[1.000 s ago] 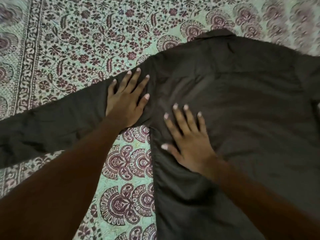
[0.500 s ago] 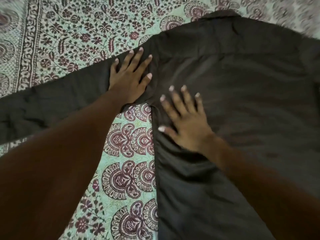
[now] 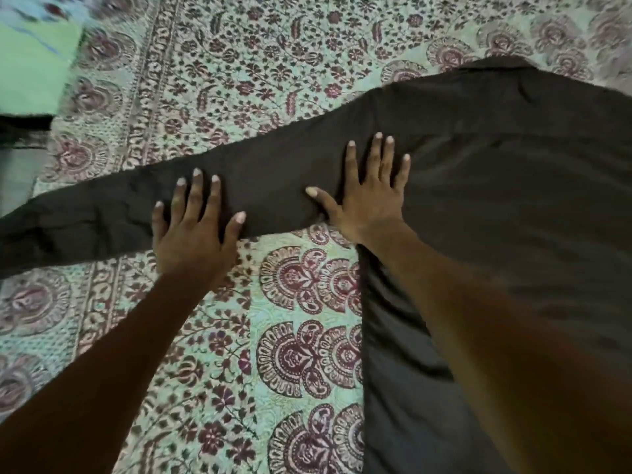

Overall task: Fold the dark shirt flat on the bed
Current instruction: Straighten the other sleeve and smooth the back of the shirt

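Note:
The dark shirt (image 3: 506, 186) lies spread, back side up, on the patterned bedspread (image 3: 239, 63), collar at the top right. Its left sleeve (image 3: 113, 213) stretches out to the left edge of the view, a little wrinkled. My left hand (image 3: 195, 234) rests flat on the middle of that sleeve, fingers spread, palm partly on the bedspread. My right hand (image 3: 366, 196) presses flat at the armpit, where the sleeve joins the body. Neither hand grips the cloth. My right forearm hides part of the shirt's lower body.
The bedspread is pale green with maroon floral and paisley print. At the top left lies a plain green cloth (image 3: 34, 63), with a dark gap (image 3: 20, 131) at the bed's edge below it.
Both hands have slid to the left along the sleeve: the left from the shoulder to mid-sleeve, the right from the shirt's body to the armpit. The view has shifted left too.

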Demonstrator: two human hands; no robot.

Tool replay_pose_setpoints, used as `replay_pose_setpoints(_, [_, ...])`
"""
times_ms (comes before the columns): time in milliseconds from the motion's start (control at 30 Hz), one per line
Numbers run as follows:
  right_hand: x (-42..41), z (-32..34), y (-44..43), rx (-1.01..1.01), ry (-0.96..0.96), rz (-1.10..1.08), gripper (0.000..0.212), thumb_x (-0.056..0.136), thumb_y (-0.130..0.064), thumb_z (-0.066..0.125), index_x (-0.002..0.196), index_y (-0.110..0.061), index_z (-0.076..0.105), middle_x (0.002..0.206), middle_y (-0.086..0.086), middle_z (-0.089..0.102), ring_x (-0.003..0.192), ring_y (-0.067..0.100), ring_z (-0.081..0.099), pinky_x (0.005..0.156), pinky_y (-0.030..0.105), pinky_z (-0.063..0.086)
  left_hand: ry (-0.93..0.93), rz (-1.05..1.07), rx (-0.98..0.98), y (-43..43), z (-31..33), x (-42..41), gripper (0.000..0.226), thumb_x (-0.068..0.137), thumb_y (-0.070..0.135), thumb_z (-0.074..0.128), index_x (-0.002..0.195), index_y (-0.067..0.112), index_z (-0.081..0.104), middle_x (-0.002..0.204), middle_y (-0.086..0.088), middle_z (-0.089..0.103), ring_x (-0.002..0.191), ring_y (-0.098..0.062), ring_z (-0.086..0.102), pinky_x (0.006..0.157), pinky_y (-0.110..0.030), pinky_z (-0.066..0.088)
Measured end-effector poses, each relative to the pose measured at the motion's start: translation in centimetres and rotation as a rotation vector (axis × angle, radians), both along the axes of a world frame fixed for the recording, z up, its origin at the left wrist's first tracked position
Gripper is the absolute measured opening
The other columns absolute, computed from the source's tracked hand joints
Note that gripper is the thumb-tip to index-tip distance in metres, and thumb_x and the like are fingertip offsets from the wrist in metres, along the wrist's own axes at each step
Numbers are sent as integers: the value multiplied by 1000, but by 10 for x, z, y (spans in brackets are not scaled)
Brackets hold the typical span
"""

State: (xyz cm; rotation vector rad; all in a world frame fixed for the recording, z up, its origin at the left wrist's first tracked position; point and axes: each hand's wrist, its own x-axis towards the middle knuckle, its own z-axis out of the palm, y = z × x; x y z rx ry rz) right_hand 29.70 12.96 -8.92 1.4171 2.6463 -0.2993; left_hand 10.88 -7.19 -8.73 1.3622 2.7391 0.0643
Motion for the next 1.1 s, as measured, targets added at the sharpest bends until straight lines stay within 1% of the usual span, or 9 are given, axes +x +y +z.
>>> replay_pose_setpoints(200, [-55,9,-44,4,38,516,100,88,-86,0,167,-23,-2,175,6,-11,160,26,-16,125,64,-8,-4,137,119,-88,2,-47,73,105,65,18,168,29,11,177,-2,6,163,-27,10,129,-56,14])
replay_pose_setpoints(300, [-66,4,-38,104,97,130,99,88,-87,3,167,-27,5,175,8,-4,161,30,-10,122,64,-15,-40,212,184,-98,-6,-55,72,107,62,17,168,24,15,177,-2,10,163,-23,10,130,-53,12])
replay_pose_setpoints(400, [-92,-6,-45,44,40,-234,110,81,-96,5,166,-27,7,172,22,-5,157,47,-12,119,75,-7,-52,238,271,-99,-12,-54,68,109,56,22,167,20,18,176,-3,15,162,-22,14,130,-49,13])
replay_pose_setpoints(533, [-159,-16,-101,45,46,130,103,88,-89,5,166,-22,4,170,29,-3,156,51,-7,118,77,-1,-74,302,372,-100,-11,-57,61,111,43,32,165,15,24,175,-4,18,161,-20,20,130,-46,19])
replay_pose_setpoints(633, [-184,-10,-127,15,94,414,91,93,-81,3,167,-27,4,174,16,-2,160,38,-8,121,73,0,-131,292,435,-107,-4,-67,56,110,34,36,162,14,32,174,-3,21,161,-19,21,129,-49,21])
replay_pose_setpoints(667, [-185,-7,-127,-7,118,409,88,94,-81,3,166,-31,4,175,9,-3,161,32,-8,122,72,-1,-106,308,429,-113,-1,-74,55,110,34,38,161,15,34,175,-3,20,161,-20,19,130,-50,19])
replay_pose_setpoints(733, [-179,-5,-123,-52,151,165,90,92,-85,4,166,-34,2,175,4,-7,160,30,-13,123,70,-6,-24,391,369,-129,0,-96,57,110,40,39,162,17,34,175,-4,17,162,-24,15,130,-51,15])
replay_pose_setpoints(833, [-188,-4,-140,-22,141,-143,103,87,-92,9,166,-27,5,173,17,-9,158,41,-18,120,74,-6,35,621,305,-155,-5,-127,62,108,50,34,161,19,33,175,-8,18,160,-31,19,126,-56,17])
replay_pose_setpoints(1100, [-278,-6,-237,22,121,520,114,81,-92,1,166,-18,13,174,15,4,160,40,-5,121,72,0,-95,858,682,-161,-13,-134,49,111,38,38,149,9,49,148,-17,56,134,-38,54,102,-47,49])
